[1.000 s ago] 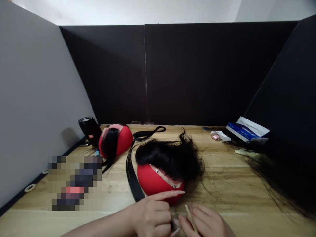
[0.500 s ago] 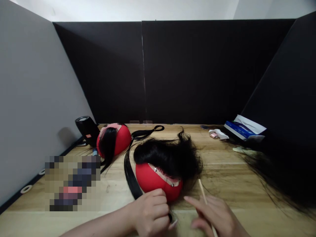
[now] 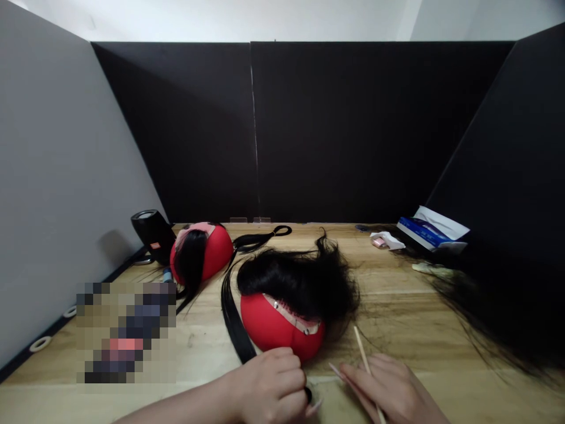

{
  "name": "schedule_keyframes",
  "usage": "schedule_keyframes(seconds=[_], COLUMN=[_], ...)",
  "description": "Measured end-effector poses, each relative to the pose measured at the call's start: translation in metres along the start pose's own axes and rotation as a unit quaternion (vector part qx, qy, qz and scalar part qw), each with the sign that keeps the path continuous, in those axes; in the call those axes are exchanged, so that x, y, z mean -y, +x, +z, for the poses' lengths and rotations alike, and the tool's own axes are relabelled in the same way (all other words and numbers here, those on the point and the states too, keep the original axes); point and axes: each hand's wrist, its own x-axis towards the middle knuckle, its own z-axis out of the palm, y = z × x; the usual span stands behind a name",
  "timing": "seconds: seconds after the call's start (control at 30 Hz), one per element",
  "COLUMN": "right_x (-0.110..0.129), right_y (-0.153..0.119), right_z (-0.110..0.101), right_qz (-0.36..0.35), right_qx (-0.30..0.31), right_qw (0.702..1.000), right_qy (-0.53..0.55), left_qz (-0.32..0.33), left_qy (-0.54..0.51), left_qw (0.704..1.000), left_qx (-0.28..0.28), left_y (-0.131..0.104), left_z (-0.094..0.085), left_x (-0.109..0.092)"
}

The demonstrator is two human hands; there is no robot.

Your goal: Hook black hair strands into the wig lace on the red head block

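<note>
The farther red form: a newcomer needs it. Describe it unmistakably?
On the wooden table, find the black speaker at far left. The red form just right of it has straight hair draped downward, whereas the nearer form has bunched hair behind.

Left hand [image 3: 276, 386] and stick [image 3: 362, 348] cut off below, pixelated patch [image 3: 132, 330] unidentifiable

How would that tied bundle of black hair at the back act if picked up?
Probably floppy: the tied hair bundle bends into a loop at one end. Its smooth, glossy strands could feel slippery. It looks tied near that loop, so the rest may splay.
</note>
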Motion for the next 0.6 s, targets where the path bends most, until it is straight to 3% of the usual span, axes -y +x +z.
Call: schedule_keyframes(seconds=[0.2,0.37,0.47,0.6], right_x=[-0.012,-0.019,-0.021,-0.023], right_y=[-0.001,0.016,0.036,0.072], right_z=[-0.025,-0.039,-0.042,-0.045], right_qz=[0.038,0.106,0.2,0.294], right_qx=[-0.025,-0.107,-0.166,-0.237], right_qw=[0.999,0.988,0.964,0.913], right_qy=[0.016,0.033,0.05,0.152], left_qz=[0.002,-0.002,0.001,0.0], left_qy=[0.014,0.027,0.029,0.032], left_qw=[1.0,0.999,1.0,0.999], left_qx=[0.005,0.016,0.009,0.01], left_y=[0.006,0.006,0.006,0.009], left_z=[-0.003,-0.001,0.0,-0.002], left_x=[-0.003,-0.004,-0.004,-0.004])
